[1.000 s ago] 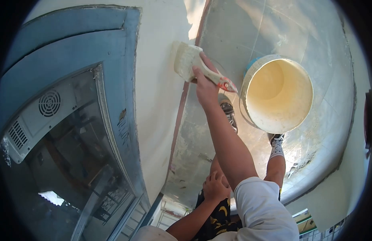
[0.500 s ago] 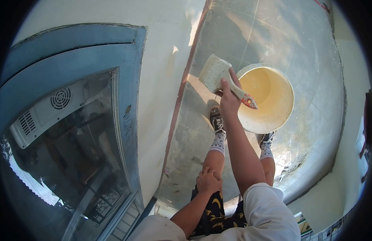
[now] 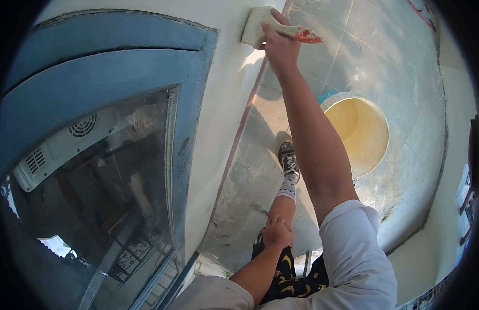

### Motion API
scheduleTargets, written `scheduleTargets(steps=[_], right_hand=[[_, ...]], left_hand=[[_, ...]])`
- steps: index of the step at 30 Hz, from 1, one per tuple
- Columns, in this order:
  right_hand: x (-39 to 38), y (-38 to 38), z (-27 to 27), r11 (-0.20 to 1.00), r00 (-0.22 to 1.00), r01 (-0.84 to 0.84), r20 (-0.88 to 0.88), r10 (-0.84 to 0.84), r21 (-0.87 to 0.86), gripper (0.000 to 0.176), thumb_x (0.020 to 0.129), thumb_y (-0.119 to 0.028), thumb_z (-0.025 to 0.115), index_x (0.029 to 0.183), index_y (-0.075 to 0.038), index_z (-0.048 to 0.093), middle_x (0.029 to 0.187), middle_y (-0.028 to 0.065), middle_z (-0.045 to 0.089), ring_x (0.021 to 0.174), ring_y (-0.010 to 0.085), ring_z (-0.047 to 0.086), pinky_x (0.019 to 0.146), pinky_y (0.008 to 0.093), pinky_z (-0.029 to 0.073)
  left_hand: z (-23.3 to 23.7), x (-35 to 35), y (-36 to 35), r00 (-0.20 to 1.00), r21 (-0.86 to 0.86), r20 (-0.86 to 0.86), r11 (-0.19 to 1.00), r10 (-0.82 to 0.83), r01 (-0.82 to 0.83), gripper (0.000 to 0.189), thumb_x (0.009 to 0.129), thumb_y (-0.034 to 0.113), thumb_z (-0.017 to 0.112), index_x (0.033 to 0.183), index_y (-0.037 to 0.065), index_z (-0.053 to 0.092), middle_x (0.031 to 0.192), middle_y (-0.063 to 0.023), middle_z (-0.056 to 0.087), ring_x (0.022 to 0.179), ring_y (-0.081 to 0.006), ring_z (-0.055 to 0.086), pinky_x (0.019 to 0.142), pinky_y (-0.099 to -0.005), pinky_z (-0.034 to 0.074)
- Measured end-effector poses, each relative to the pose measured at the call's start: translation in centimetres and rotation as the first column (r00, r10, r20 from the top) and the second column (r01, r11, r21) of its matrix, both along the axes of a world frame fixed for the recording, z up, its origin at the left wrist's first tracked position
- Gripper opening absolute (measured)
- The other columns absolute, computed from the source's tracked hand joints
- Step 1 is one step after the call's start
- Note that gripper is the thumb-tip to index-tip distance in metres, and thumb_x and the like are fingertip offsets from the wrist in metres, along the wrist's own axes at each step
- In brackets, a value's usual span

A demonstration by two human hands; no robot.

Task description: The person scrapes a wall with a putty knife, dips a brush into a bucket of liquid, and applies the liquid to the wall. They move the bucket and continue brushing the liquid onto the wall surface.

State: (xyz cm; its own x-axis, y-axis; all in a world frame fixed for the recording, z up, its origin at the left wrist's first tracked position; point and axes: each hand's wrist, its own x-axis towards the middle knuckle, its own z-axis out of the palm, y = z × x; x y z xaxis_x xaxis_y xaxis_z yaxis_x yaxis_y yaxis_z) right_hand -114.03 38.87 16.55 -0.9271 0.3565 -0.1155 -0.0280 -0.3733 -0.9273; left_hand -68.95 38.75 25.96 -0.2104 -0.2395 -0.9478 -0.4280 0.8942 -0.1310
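Observation:
My right hand [image 3: 282, 44] is closed around a wide paintbrush [image 3: 254, 35], its pale bristles coated in whitish paint and its handle end red. The bristles are at the lower part of the cream wall [image 3: 229, 72], above the reddish strip along its foot. My left hand [image 3: 277, 232] rests on my left knee with the fingers laid over it and nothing held. Right of my outstretched forearm stands a large round bucket [image 3: 367, 135], blue outside, with yellowish-cream paint inside.
A blue door frame [image 3: 120, 64] with a glass pane [image 3: 89, 170] fills the left side. Grey tiled floor [image 3: 322, 57] with paint smears runs ahead to another wall on the right. My left shoe [image 3: 288, 157] is near the bucket.
My right hand has carried the paintbrush from beside the bucket, forward and left to the wall. My left hand stays on the knee. The view has shifted slightly.

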Motion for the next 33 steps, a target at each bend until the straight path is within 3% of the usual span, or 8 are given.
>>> scheduleTargets(steps=[4,10,13,20,28,30,31,33], right_hand=[[-1.1,-0.5,4.9,0.967,0.995,0.022,0.090,-0.047,0.254,0.039,0.080,-0.007,0.059,0.118,0.003,0.055,0.097,0.0151,0.063,0.086,0.0177,0.062,0.079,0.0259,0.049],[-0.4,2.0,8.9,0.926,0.996,-0.069,0.027,0.086,-0.371,0.039,0.087,-0.006,0.056,0.124,0.002,0.051,0.089,0.0081,0.060,0.070,0.0122,0.056,0.061,0.0224,0.048],[0.8,4.4,7.4,0.931,1.000,0.022,0.025,-0.014,-0.364,0.040,0.081,-0.007,0.059,0.120,0.003,0.055,0.098,0.0145,0.063,0.087,0.0171,0.063,0.078,0.0254,0.049],[-0.8,-1.0,4.5,1.000,1.000,0.004,-0.012,-0.004,0.017,0.039,0.081,-0.010,0.060,0.117,0.002,0.056,0.096,0.0133,0.063,0.084,0.0158,0.063,0.069,0.0266,0.053],[-0.3,4.1,9.4,0.936,0.993,-0.118,-0.017,0.119,-0.332,0.040,0.086,-0.004,0.054,0.125,0.002,0.049,0.093,0.0101,0.061,0.072,0.0157,0.060,0.063,0.0254,0.053],[-0.1,3.6,7.4,0.950,0.997,0.057,-0.025,-0.068,-0.307,0.040,0.086,-0.005,0.055,0.126,0.001,0.050,0.092,0.0102,0.061,0.070,0.0160,0.060,0.059,0.0268,0.053],[0.4,2.7,6.7,0.960,0.996,0.084,0.041,-0.076,-0.266,0.039,0.076,-0.013,0.063,0.111,0.003,0.061,0.092,0.0131,0.064,0.084,0.0159,0.062,0.078,0.0260,0.047],[-1.0,0.1,5.5,0.994,0.992,0.109,-0.054,-0.110,-0.024,0.038,0.076,-0.013,0.063,0.111,0.003,0.061,0.092,0.0128,0.064,0.082,0.0164,0.062,0.075,0.0271,0.049]], left_hand=[[-0.4,-0.6,-0.6,1.000,0.015,-0.001,1.000,-0.002,0.002,0.047,0.075,0.032,0.060,0.116,0.009,0.057,0.133,-0.0055,0.043,0.125,-0.0235,0.038,0.097,-0.0458,0.035],[-0.5,-1.3,-0.7,0.999,0.012,0.036,0.999,-0.032,0.032,0.049,0.075,0.032,0.059,0.118,0.008,0.056,0.134,-0.0059,0.042,0.126,-0.0230,0.037,0.098,-0.0469,0.034],[-0.6,-1.4,-1.1,0.999,0.012,0.017,1.000,-0.027,0.027,0.049,0.075,0.031,0.058,0.118,0.008,0.056,0.134,-0.0058,0.042,0.126,-0.0228,0.036,0.099,-0.0470,0.033],[-0.7,-1.7,-1.0,0.999,0.018,0.038,0.999,-0.035,0.035,0.048,0.075,0.031,0.058,0.118,0.008,0.056,0.133,-0.0047,0.043,0.127,-0.0230,0.036,0.099,-0.0471,0.033],[-0.3,-1.6,-0.9,1.000,0.007,0.017,1.000,-0.019,0.019,0.046,0.074,0.030,0.059,0.115,0.009,0.058,0.129,-0.0051,0.045,0.125,-0.0230,0.039,0.098,-0.0468,0.034],[-0.5,-1.2,-1.0,1.000,0.006,-0.005,1.000,-0.018,0.018,0.046,0.074,0.030,0.059,0.114,0.009,0.058,0.129,-0.0051,0.046,0.124,-0.0231,0.039,0.098,-0.0470,0.034],[-0.5,-1.2,-1.1,1.000,0.008,-0.021,1.000,-0.018,0.019,0.045,0.074,0.030,0.059,0.114,0.009,0.058,0.128,-0.0051,0.046,0.124,-0.0231,0.040,0.097,-0.0472,0.035],[-0.4,-1.4,-1.0,0.999,0.008,-0.024,1.000,-0.030,0.031,0.045,0.074,0.030,0.058,0.113,0.008,0.058,0.128,-0.0051,0.046,0.123,-0.0232,0.040,0.096,-0.0475,0.035]])
